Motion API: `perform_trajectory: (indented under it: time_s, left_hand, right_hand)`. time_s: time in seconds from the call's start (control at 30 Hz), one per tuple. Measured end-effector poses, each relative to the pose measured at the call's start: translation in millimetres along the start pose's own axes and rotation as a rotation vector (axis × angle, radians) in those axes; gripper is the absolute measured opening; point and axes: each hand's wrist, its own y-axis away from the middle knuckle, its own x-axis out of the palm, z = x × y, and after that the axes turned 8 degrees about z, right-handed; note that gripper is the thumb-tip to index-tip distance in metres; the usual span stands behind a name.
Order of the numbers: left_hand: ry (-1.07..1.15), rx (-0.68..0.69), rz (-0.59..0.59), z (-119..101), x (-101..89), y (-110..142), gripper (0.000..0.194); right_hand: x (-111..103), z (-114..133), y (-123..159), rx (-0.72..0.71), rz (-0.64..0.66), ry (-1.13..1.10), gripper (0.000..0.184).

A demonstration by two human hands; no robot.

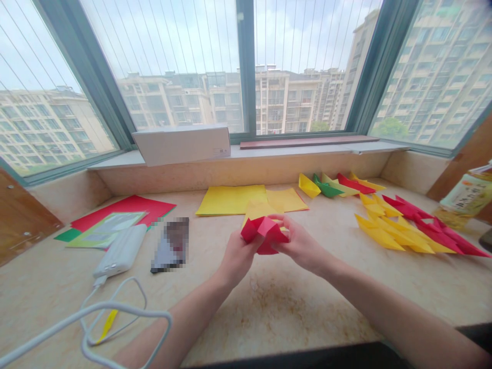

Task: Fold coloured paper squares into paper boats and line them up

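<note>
Between my two hands is a partly folded piece of red paper, held above the counter with its folds opened out. My left hand grips its left side, the thumb pressed on the front. On the right side my right hand pinches the paper, fingers curled behind it. Just behind the hands lie yellow paper sheets and orange-yellow sheets. Folded paper boats stand to the right: yellow boats, red boats and a green boat in a row by the back wall.
At left are red sheets, a white power bank with a looping white cable, and a blurred phone-like item. A white box rests on the window sill. An oil bottle stands at far right.
</note>
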Motion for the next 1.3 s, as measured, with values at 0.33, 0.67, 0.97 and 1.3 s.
perform_trajectory:
  time_s: [0.33, 0.67, 0.97, 1.3]
  left_hand:
    - [-0.002, 0.085, -0.067, 1, 1.7, -2, 0.024]
    - [0.071, 0.072, 0.003, -2, 10.0, 0, 0.028]
    - [0.091, 0.028, -0.156, 7, -1.6, -3, 0.045]
    - [0.057, 0.069, -0.164, -1, -3.2, -2, 0.045]
  right_hand:
    - [4, 6, 0, 0.11, -0.083, 0.191, 0.047]
    - [13, 0, 0, 0.051, -0.064, 0.037, 0.047]
    - [-1, 2, 1, 0.038, -0.029, 0.198, 0.027]
    - [-10, 6, 0, -0.132, -0.126, 0.466, 0.023]
